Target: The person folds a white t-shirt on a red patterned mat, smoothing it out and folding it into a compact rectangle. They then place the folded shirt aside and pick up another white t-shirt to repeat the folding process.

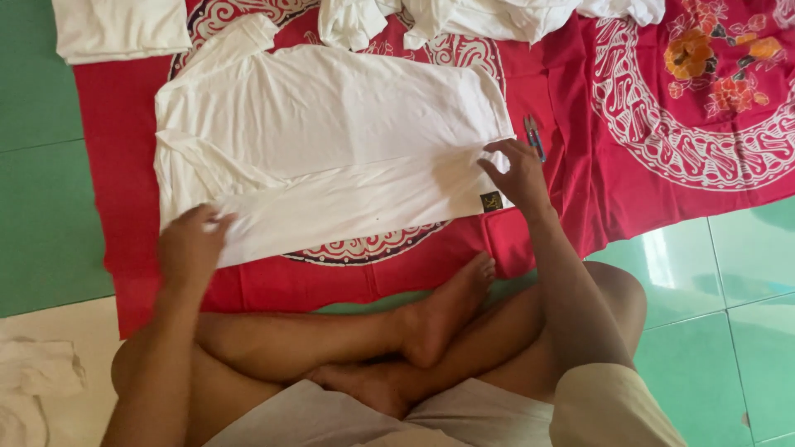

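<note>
A white t-shirt [331, 124] lies spread on a red patterned cloth [629, 165], its near side folded over toward the middle. My left hand [192, 244] pinches the folded edge at the shirt's left end, near the shoulder. My right hand [517, 175] grips the folded edge at the hem end, beside a small dark label [492, 201]. I sit cross-legged with my bare feet [439, 319] just short of the cloth.
A small blue-handled cutter [534, 136] lies on the red cloth right of the shirt. A folded white garment [120, 29] sits top left, a rumpled white pile [489, 16] at top centre. Another white cloth [33, 381] lies bottom left on green floor tiles [41, 207].
</note>
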